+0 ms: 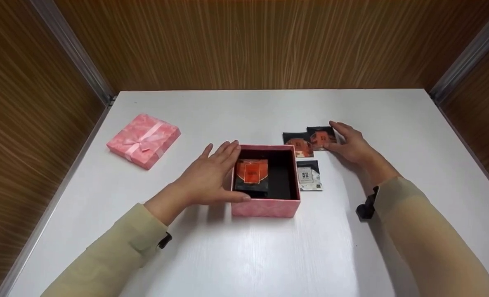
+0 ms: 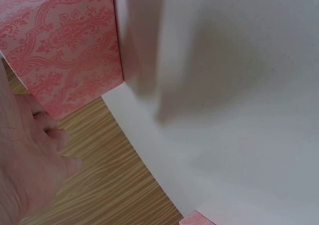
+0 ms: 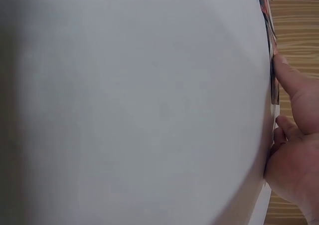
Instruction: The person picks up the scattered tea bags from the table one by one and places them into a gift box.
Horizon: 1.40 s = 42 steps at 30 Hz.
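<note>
A pink patterned box (image 1: 265, 208) stands without its lid on the white table, and an orange-and-black packet (image 1: 252, 175) lies in its left part. My left hand (image 1: 209, 179) rests against the box's left side, fingers spread along the rim and thumb over the near left corner. Right of the box, two orange-and-black sachets overlap slightly, a left one (image 1: 302, 145) and a right one (image 1: 319, 137). My right hand (image 1: 353, 144) is at the right sachet's edge, its thumb touching the sachet (image 3: 274, 83) and its fingers on the table beside it.
A pink lid (image 1: 145, 138) with a ribbon bow lies at the left of the table. One black-and-white sachet (image 1: 309, 176) lies close against the box's right side. Wood-grain panels (image 1: 244, 45) border the back and sides of the table.
</note>
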Tool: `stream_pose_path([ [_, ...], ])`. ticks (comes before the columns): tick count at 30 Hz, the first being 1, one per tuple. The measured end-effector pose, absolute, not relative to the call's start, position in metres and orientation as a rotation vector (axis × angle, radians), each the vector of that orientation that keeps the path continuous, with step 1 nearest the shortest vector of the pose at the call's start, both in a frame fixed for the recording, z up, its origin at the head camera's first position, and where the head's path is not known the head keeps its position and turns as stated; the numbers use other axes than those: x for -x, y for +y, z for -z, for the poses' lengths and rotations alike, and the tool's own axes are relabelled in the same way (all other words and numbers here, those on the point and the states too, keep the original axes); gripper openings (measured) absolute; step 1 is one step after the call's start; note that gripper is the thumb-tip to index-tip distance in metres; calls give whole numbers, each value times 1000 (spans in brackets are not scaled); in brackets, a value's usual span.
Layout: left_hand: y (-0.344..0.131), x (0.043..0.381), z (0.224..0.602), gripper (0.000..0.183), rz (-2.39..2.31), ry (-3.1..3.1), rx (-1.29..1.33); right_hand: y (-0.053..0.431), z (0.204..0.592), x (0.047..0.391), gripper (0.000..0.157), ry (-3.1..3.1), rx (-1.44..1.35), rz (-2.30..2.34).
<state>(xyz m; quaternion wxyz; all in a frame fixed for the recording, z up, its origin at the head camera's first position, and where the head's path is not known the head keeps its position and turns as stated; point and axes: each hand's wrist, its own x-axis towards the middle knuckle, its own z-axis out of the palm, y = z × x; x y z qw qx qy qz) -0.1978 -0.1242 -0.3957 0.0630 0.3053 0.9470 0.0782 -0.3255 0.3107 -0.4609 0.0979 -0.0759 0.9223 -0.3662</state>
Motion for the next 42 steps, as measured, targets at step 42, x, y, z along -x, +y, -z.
stream_pose_path([
  [42,-125,198,393,131,-225,2865,-954,313,458,327,73,2656,139,1150],
])
